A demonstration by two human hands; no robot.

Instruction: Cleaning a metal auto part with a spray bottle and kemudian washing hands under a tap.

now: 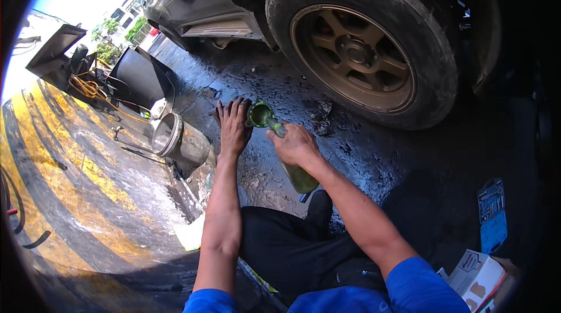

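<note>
While right grip [295,144] is clamping green bottle [300,177], left grip [234,121] is apparently holding round part [255,115] at bottle's upper end. Green coating is already lining part; work is seemingly proceeding, remaining coverage not showing clearly.

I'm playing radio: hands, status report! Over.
Right hand gripping green packet, tip at green-coated cup. Left hand at cup, grip unclear. Nothing visibly between packet and cup.

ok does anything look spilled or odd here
Yes: dark, lumpy, wet-looking grime coats the ground by the wheel, as if something spilled, though no source shows. The left hand has blackened fingers too.
</note>
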